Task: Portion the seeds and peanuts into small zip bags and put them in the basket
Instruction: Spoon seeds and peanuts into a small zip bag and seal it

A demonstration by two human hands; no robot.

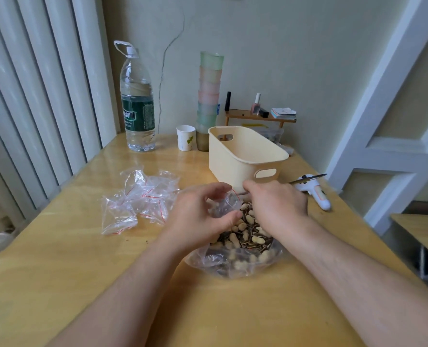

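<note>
Just in front of the basket, which looks empty, the left hand is pinching a small zip bag open over the big bag of mix, while the right hand is reaching into the seeds and peanuts, its grip hidden. Filling seems underway; next it probably needs a scoop tipped into the mouth. The bottle, left of the basket, is carrying a green label I cannot read.

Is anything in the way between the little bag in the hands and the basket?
Nothing visible. The small clear zip bag is held just in front of the cream plastic basket, whose open top is clear; only bare table lies between them.
</note>
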